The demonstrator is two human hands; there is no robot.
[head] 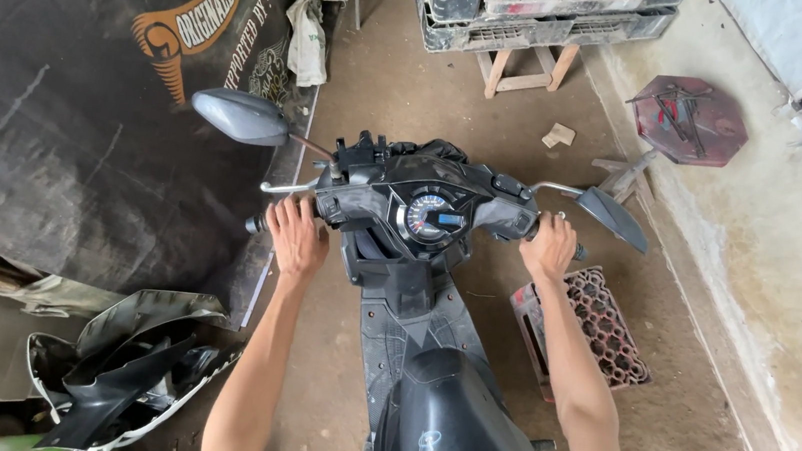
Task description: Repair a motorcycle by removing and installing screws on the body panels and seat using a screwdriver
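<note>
A black scooter stands in front of me, seen from above, with its round instrument dial between the handlebars. My left hand is closed on the left handlebar grip. My right hand grips the right handlebar grip beside the brake lever. A grey left mirror and a dark right mirror stick out on their stalks. The black seat lies below, between my forearms.
A large dark banner hangs at the left. Loose black scooter body panels lie at the lower left. A red plastic crate sits on the floor to the right, a red octagonal stool farther back, stacked crates ahead.
</note>
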